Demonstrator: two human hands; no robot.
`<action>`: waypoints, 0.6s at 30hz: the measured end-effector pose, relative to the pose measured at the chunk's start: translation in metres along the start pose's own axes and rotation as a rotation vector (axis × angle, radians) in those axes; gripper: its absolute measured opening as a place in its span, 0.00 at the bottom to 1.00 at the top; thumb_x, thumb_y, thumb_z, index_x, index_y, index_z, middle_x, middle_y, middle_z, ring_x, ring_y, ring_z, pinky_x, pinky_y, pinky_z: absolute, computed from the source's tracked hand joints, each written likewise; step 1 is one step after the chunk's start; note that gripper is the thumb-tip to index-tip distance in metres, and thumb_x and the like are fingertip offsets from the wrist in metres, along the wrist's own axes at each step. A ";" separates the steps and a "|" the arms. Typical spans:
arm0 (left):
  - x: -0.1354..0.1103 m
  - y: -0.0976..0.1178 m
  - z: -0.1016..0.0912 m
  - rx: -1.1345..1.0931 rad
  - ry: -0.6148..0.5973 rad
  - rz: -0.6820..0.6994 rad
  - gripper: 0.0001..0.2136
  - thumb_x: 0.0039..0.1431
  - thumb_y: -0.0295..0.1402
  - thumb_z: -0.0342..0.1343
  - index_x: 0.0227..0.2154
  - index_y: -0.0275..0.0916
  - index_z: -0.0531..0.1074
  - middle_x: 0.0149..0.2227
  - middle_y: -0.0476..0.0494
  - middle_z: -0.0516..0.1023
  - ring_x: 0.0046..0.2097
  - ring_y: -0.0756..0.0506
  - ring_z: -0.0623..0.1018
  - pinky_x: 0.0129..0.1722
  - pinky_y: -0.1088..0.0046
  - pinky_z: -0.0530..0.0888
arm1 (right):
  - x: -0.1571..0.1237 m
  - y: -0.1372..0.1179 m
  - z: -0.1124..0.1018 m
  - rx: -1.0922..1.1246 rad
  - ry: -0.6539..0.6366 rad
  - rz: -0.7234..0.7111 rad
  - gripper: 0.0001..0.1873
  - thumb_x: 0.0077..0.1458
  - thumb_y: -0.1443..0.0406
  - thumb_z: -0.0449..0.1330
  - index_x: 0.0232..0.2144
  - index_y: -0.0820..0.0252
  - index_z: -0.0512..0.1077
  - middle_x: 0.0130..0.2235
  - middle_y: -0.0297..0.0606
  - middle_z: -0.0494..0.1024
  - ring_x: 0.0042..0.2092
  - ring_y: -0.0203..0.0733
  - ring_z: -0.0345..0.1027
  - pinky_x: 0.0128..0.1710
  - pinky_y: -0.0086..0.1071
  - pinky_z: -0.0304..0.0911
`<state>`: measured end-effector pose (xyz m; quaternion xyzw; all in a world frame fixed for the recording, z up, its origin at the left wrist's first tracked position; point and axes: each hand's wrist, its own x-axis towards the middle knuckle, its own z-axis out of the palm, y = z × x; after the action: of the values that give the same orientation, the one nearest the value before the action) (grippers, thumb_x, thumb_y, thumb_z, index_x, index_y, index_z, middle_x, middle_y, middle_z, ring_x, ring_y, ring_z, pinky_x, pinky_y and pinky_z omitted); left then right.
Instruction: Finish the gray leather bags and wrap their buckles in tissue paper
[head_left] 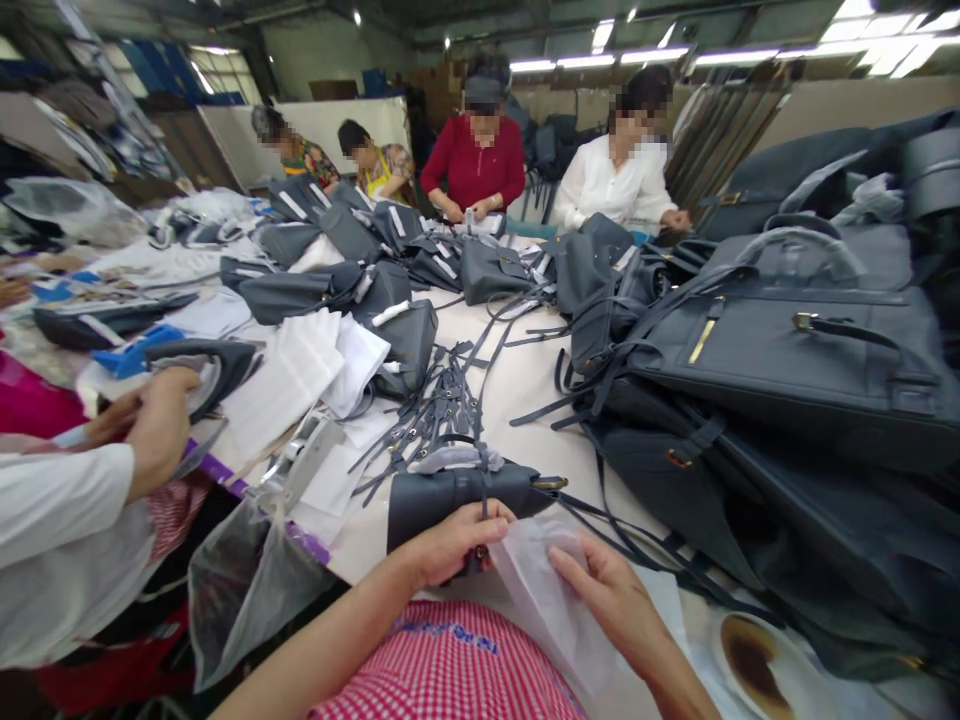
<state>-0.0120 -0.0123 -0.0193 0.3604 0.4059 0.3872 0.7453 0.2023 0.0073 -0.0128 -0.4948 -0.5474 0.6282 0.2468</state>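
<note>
A translucent white plastic sheet (540, 580) stretches between my two hands, close in front of my body. My left hand (465, 540) is closed at the sheet's upper left corner, against the front of a dark grey handbag (431, 505). A narrow strap (484, 490) and a small metal buckle show right at those fingers. With thumb and fingers, my right hand (607, 585) pinches the sheet's right side. The handbag lies at the table's near edge, its top handle (454, 458) wrapped in clear plastic. My left fingertips are partly hidden by the sheet.
Several dark grey straps with buckles (446, 410) lie beyond the handbag. Large grey bags (810, 350) are piled at right, above a bowl with brown liquid (750, 655). White sheets (289, 375) and a metal clamp (300, 455) lie left. A co-worker's hands (161, 420) work nearby; several people stand opposite.
</note>
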 end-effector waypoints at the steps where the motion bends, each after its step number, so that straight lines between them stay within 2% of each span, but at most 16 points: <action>1: -0.003 -0.002 -0.004 -0.066 -0.015 0.005 0.22 0.48 0.50 0.62 0.34 0.35 0.68 0.24 0.51 0.69 0.24 0.52 0.68 0.26 0.77 0.63 | 0.001 0.001 0.000 0.068 -0.005 0.044 0.22 0.47 0.49 0.63 0.36 0.58 0.78 0.33 0.38 0.81 0.34 0.46 0.72 0.34 0.34 0.66; 4: -0.012 -0.005 -0.013 -0.178 0.021 0.038 0.22 0.51 0.51 0.60 0.35 0.37 0.64 0.26 0.46 0.74 0.26 0.48 0.77 0.29 0.73 0.70 | 0.006 0.004 0.007 0.161 -0.031 0.141 0.25 0.45 0.48 0.64 0.40 0.59 0.78 0.33 0.38 0.82 0.32 0.45 0.72 0.31 0.33 0.64; 8: -0.026 0.005 -0.017 -0.164 0.160 0.108 0.21 0.53 0.53 0.57 0.33 0.39 0.60 0.32 0.43 0.76 0.29 0.44 0.80 0.29 0.68 0.74 | 0.017 0.002 0.020 0.115 -0.043 0.129 0.25 0.41 0.47 0.66 0.35 0.60 0.79 0.31 0.39 0.82 0.33 0.47 0.73 0.33 0.34 0.65; 11: -0.037 0.021 -0.022 -0.039 0.301 0.145 0.19 0.53 0.50 0.58 0.29 0.37 0.64 0.31 0.42 0.77 0.28 0.47 0.78 0.29 0.72 0.71 | 0.029 0.001 0.027 0.039 -0.033 0.088 0.25 0.40 0.47 0.64 0.34 0.60 0.80 0.29 0.38 0.82 0.32 0.48 0.73 0.33 0.35 0.66; 14: -0.045 0.033 -0.024 0.146 0.379 0.155 0.14 0.49 0.42 0.61 0.24 0.34 0.71 0.24 0.47 0.73 0.27 0.50 0.72 0.29 0.75 0.67 | 0.037 0.000 0.034 -0.031 -0.016 0.026 0.24 0.41 0.47 0.64 0.33 0.59 0.80 0.29 0.39 0.82 0.31 0.47 0.73 0.31 0.35 0.67; 16: -0.046 0.034 -0.021 0.206 0.424 0.151 0.12 0.47 0.39 0.61 0.22 0.34 0.73 0.21 0.50 0.70 0.26 0.51 0.69 0.28 0.75 0.64 | 0.039 -0.002 0.043 -0.009 -0.024 -0.002 0.23 0.42 0.47 0.65 0.33 0.59 0.79 0.29 0.38 0.82 0.31 0.47 0.73 0.31 0.34 0.67; 18: -0.043 0.031 -0.017 0.170 0.494 0.162 0.11 0.44 0.38 0.62 0.21 0.34 0.72 0.20 0.52 0.69 0.25 0.52 0.67 0.27 0.76 0.62 | 0.039 -0.006 0.056 0.106 -0.059 0.012 0.23 0.42 0.48 0.66 0.33 0.59 0.78 0.29 0.37 0.81 0.31 0.46 0.73 0.32 0.34 0.67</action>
<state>-0.0518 -0.0319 0.0145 0.3475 0.5763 0.4863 0.5574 0.1353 0.0176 -0.0259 -0.4655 -0.5175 0.6721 0.2526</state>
